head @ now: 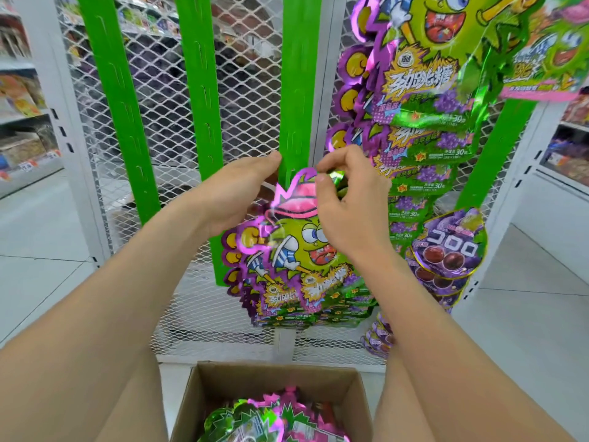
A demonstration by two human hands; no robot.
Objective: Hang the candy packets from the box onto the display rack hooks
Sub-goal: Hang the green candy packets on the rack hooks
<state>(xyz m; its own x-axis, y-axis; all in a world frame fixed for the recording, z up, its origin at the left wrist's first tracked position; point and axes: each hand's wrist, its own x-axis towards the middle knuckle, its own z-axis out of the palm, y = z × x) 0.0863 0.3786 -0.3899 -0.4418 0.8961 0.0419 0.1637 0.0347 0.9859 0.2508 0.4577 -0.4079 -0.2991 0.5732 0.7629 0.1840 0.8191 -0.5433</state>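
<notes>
Against the 3rd green strip of the mesh rack, both hands work at the top of one packet. L hand comes in from the left and holds the strip's edge, thumb in front, fingers curled behind, just above the packet's top-left corner; fingertips hidden. R hand pinches the packet's top right w/ thumb & forefinger, other fingers curled. Packet is upright, face out, its top lying over the strip; can't tell if it's on a hook. Behind & below it a fan of packets overlaps, lower on the same strip. To the right another strip carries hung packets in a column, w/ purple grape bags at its btm. Box sits open at btm ctr, between the forearms, w/ loose packets inside. Shelves at both sides, blurred
</notes>
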